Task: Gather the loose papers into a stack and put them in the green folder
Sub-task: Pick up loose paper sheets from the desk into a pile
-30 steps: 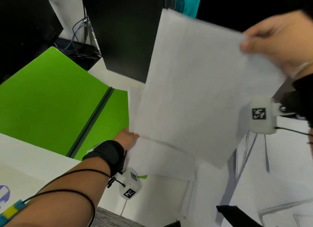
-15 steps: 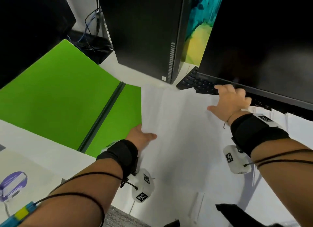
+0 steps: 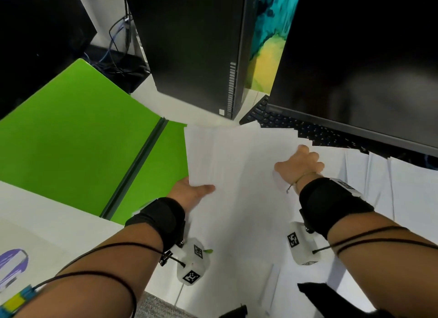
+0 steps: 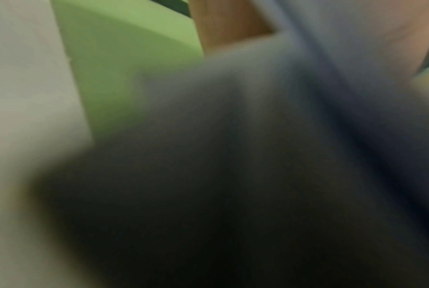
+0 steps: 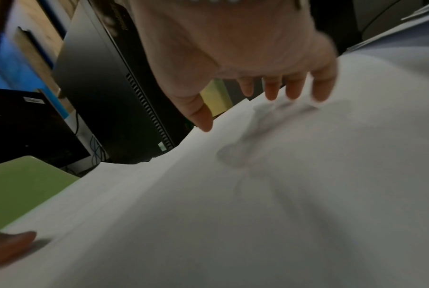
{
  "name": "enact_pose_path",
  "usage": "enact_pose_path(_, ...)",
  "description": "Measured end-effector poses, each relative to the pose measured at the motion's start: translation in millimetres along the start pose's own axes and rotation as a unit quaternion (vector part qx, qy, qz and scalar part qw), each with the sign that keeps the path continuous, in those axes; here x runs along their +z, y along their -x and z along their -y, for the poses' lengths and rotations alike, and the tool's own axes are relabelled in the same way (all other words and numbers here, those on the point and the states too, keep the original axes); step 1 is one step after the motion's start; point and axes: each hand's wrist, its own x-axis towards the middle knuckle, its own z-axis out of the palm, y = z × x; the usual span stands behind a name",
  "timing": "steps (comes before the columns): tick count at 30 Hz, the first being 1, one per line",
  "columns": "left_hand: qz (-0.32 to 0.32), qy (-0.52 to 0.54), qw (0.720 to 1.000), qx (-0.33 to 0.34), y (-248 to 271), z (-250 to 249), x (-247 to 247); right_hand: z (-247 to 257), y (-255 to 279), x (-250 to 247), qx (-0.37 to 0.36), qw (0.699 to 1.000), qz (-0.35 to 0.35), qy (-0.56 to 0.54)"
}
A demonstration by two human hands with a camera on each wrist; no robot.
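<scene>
Black wrist straps (image 3: pixel 163 217), white tagged camera pods (image 3: pixel 193 265), thin black cables (image 3: pixel 106 246).

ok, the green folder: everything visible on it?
The green folder lies open and flat on the white desk, two plain bright-green panels joined by a dark spine. It looks like smooth plastic or card. White papers overlap its right panel's edge, where the left hand grips them. No papers lie squarely inside.

head view looking down, wrist views close over papers (image 3: pixel 244 175)
</scene>
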Motion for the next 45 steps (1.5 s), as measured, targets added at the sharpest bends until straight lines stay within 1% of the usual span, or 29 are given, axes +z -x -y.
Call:
enact_pose_path(3, 0.005, 0.003, 1.000, -0.005, 0, -1, 1, -12, 3, -2, 0.050, 0.999, -0.009, 0.002)
enact_pose_path(6, 0.004, 0.001, 1.000, 0.000, 0, 0, 1, -23, 6, 2, 0.068, 0.995, 0.007, -0.072)
enact_pose_path(9, 0.016, 0.014, 1.000, 0.007, 0, 0, 0, -24, 17, 9, 0.044, 0.990, 0.039, -0.128)
enact_pose_path(11, 0.027, 0.024, 0.999, 0.006, 0, -1, -1, -20, 25, 15, -0.011, 0.987, 0.086, -0.133)
enact_pose_path(13, 0.031, 0.019, 0.999, 0.001, -1, -1, -2, -18, 30, 17, -0.071, 0.984, 0.125, -0.104)
enact_pose_path(15, 0.033, 0.003, 0.999, -0.003, -2, 0, -4, -18, 26, 9, -0.112, 0.986, 0.120, -0.042)
enact_pose_path(16, 0.033, -0.004, 0.999, -0.003, -2, 0, -4, -20, 20, 1, -0.127, 0.987, 0.094, -0.009)
enact_pose_path(17, 0.033, -0.009, 0.999, -0.004, -3, 0, -4, -24, 11, -7, -0.129, 0.990, 0.052, 0.029)
enact_pose_path(19, 0.030, -0.015, 0.999, -0.004, -2, 0, -4, -34, -6, -28, -0.106, 0.987, -0.038, 0.113)
enact_pose_path(20, 0.028, -0.020, 0.999, -0.004, -2, 0, -4, -41, -14, -38, -0.089, 0.984, -0.062, 0.144)
enact_pose_path(21, 0.025, -0.023, 0.999, -0.003, -2, 0, -4, -47, -21, -47, -0.070, 0.982, -0.065, 0.163)
enact_pose_path(22, 0.023, -0.025, 0.999, -0.003, -3, 1, -3, -54, -29, -54, -0.054, 0.982, -0.054, 0.173)
enact_pose_path(24, 0.020, -0.026, 0.999, -0.003, -4, 2, -3, -68, -39, -64, -0.040, 0.981, -0.016, 0.191)
enact_pose_path(26, 0.019, -0.036, 0.999, -0.002, -5, 2, -3, -78, -44, -69, -0.051, 0.968, 0.010, 0.247)
enact_pose_path(29, 0.018, -0.045, 0.999, -0.006, -5, 2, -3, -82, -46, -71, -0.076, 0.943, 0.004, 0.323)
enact_pose_path(34, 0.023, -0.050, 0.998, -0.009, -4, 0, -3, -80, -49, -76, -0.100, 0.927, 0.002, 0.362)
enact_pose_path(37, 0.035, -0.051, 0.998, -0.017, -4, -1, -6, -78, -49, -77, -0.116, 0.929, -0.008, 0.351)
enact_pose_path(40, 0.052, -0.030, 0.998, -0.029, -3, -3, -10, -72, -48, -71, -0.142, 0.929, 0.000, 0.341)
enact_pose_path(45, 0.052, -0.036, 0.998, -0.024, -5, 0, -9, -60, -47, -64, -0.161, 0.924, -0.016, 0.346)
